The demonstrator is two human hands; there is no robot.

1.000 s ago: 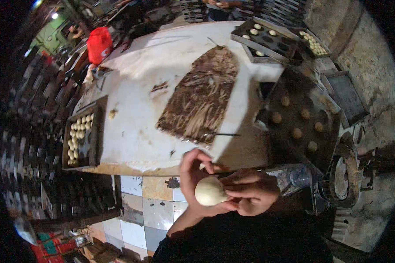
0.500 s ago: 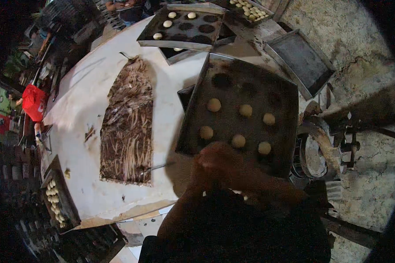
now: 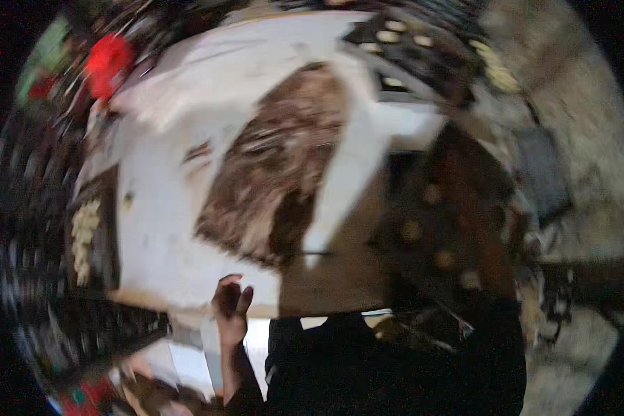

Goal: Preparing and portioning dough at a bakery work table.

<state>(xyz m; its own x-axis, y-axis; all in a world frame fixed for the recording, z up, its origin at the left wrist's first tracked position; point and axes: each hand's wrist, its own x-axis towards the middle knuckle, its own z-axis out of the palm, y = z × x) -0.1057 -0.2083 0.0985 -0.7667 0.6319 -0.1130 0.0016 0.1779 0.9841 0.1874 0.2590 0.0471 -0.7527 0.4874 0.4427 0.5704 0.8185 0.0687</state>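
My left hand (image 3: 231, 305) is raised just over the near edge of the white table (image 3: 159, 236), fingers loosely bent and thumb apart, with nothing seen in it. My right arm reaches up along the right side of a dark baking tray (image 3: 402, 270). The right hand (image 3: 468, 156) is a dim, smeared shape by the tray's far part, its fingers unreadable. Several pale round dough balls (image 3: 445, 259) sit in the tray. Left of it lies a long, flat, streaky brown sheet (image 3: 277, 159), of a material I cannot make out, with a thin dark stick-like thing (image 3: 317, 253) at its near end.
Another dark tray with pale dough pieces (image 3: 391, 36) stands at the back. More pale pieces (image 3: 496, 66) lie at the far right, near a grey tray (image 3: 541, 170). Dough pieces (image 3: 85, 232) fill a tray at the left edge. A red thing (image 3: 109, 66) is far left.
The view has swung right and blurred, so the table things sit differently in it. My hands, together over the tray before, are apart: the left off to the left, the right farther up the tray.
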